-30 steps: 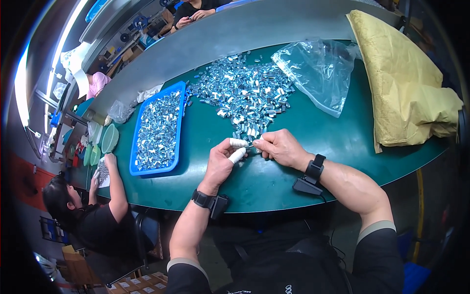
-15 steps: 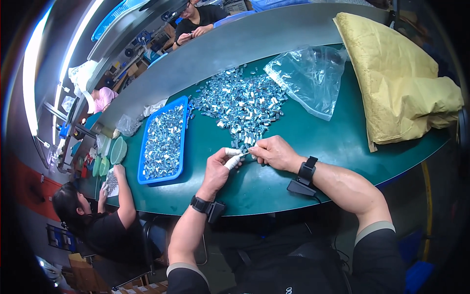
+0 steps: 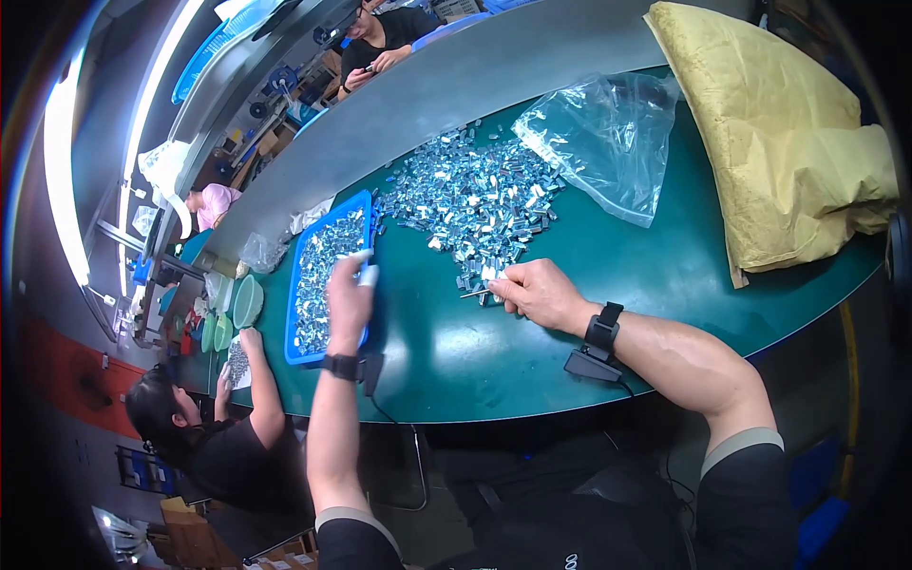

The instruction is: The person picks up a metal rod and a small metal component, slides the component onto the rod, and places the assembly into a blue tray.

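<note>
My left hand (image 3: 351,296), with white covers on the thumb and a finger, is over the right side of a blue tray (image 3: 369,223) full of small shiny metal pieces (image 3: 321,275). It is slightly blurred; thumb and finger look apart, with nothing visible between them. At the near tip of a large heap of similar small silvery pieces (image 3: 475,195), my right hand (image 3: 543,293) is closed in a pinch. It grips a thin metal rod-like tool (image 3: 473,294) that points left. Its exact kind is too small to tell. Black bands with small boxes circle both wrists.
A clear plastic bag (image 3: 608,142) lies right of the heap on the green table (image 3: 456,370). Farther right stands a large yellow paper sack (image 3: 779,142). Green bowls (image 3: 248,302) and a co-worker (image 3: 209,418) are at the left. Another person (image 3: 385,47) sits beyond the grey panel (image 3: 418,100).
My left hand has moved away from my right hand, leftward to the tray. My right hand stays near the heap with the thin tool. The view has shifted slightly.
</note>
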Demonstrator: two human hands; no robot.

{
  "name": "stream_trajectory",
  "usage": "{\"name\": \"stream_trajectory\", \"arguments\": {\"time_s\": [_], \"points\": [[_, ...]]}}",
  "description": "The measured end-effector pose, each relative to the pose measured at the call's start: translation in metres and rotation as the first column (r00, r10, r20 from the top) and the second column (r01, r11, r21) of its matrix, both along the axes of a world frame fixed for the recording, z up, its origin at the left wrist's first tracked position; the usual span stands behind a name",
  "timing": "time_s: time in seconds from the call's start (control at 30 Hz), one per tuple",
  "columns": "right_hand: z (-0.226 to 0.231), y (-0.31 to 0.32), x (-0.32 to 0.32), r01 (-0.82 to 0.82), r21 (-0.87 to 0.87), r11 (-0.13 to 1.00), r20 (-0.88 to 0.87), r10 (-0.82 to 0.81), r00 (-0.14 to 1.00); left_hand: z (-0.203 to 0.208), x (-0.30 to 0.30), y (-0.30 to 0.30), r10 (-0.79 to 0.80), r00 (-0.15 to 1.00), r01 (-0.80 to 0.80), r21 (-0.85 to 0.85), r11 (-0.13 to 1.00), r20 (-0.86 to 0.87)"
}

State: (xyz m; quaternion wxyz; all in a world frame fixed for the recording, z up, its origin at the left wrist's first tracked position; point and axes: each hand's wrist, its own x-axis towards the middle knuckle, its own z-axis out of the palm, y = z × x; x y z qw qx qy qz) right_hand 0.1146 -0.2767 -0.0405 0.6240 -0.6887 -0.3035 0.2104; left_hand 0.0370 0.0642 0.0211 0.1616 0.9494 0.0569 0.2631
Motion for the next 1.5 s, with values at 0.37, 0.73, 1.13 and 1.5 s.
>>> {"name": "stream_trajectory", "arguments": {"time_s": [0.37,0.73,1.13,1.5], "points": [[0.000,0.000,0.000,-0.031,0.025,0.999,-0.044,0.032,0.999,-0.041,0.039,-0.074,-0.112,0.985,0.120,0.058,0.991,-0.129],[0.006,0.001,-0.002,0.006,0.013,1.000,-0.037,-0.006,0.999,-0.029,-0.018,-0.107,-0.157,0.980,0.148,-0.082,0.986,-0.120],[0.001,-0.001,-0.001,0.014,0.056,0.998,-0.062,-0.011,0.998,-0.032,-0.036,-0.131,-0.231,0.964,0.138,-0.493,0.859,-0.133],[0.003,0.000,-0.003,-0.009,0.047,0.999,-0.090,0.014,0.996,-0.044,-0.035,-0.126,-0.285,0.958,0.084,-0.935,0.345,-0.019]]}}
